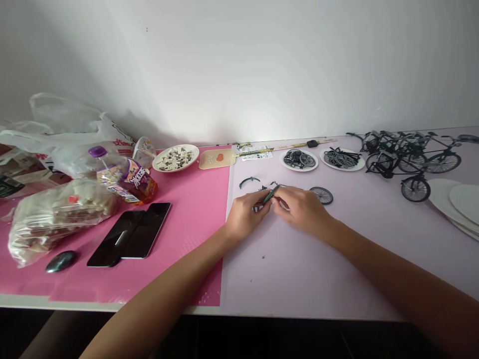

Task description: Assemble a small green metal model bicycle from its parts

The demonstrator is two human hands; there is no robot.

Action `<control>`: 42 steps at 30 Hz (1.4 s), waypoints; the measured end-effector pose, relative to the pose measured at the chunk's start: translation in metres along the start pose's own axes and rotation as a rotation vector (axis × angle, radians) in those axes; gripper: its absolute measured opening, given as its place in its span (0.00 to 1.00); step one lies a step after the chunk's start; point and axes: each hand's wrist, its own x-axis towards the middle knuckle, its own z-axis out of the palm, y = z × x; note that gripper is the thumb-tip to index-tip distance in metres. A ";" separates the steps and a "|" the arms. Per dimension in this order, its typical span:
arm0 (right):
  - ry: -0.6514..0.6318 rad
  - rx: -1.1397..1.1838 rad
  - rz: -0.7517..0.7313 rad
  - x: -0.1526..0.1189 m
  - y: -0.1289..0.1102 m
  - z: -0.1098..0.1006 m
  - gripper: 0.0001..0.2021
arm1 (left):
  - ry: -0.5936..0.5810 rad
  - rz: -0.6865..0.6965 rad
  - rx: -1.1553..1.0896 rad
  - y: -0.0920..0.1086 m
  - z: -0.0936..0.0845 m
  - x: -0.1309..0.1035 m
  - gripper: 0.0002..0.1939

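Both hands meet over the pale lilac part of the table. My left hand (244,213) and my right hand (301,205) are closed, pinching a small dark green curved piece (271,194) that looks like a toy bicycle's mudguard. Fingers cover part of it. Partly hidden behind the right hand lies a toy bicycle frame, its handlebar (274,184) showing above the fingers and a spoked wheel (322,195) to the right. Just beyond the left hand rests another curved green mudguard (249,180), touched by neither hand.
Plates of black wheels (300,168) and grey parts (341,158) stand at the back. Several toy bicycles (415,154) crowd the right, near stacked white plates (441,199). Leftward on pink are two phones (145,232), a drink bottle (125,179), bags (63,209) and a mouse (62,261).
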 end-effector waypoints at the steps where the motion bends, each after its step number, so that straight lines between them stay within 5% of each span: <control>1: 0.005 -0.021 -0.015 0.000 0.000 0.000 0.09 | -0.008 -0.006 -0.022 0.002 0.000 0.000 0.14; 9: 0.014 -0.113 -0.060 0.001 0.001 0.001 0.12 | -0.045 -0.017 -0.004 0.003 -0.002 0.002 0.08; 20: -0.116 0.195 0.156 -0.001 -0.002 0.001 0.15 | -0.038 -0.025 0.019 0.010 -0.003 0.002 0.10; 27: 0.180 0.204 0.060 0.001 0.002 0.001 0.02 | 0.051 -0.044 -0.058 0.005 -0.001 0.003 0.14; 31: 0.283 0.142 -0.105 0.003 0.005 0.002 0.06 | 0.072 -0.034 -0.072 0.003 0.000 0.002 0.15; 42: 0.314 -0.079 -0.185 0.004 0.010 0.001 0.09 | 0.060 -0.084 -0.060 0.008 0.000 0.003 0.14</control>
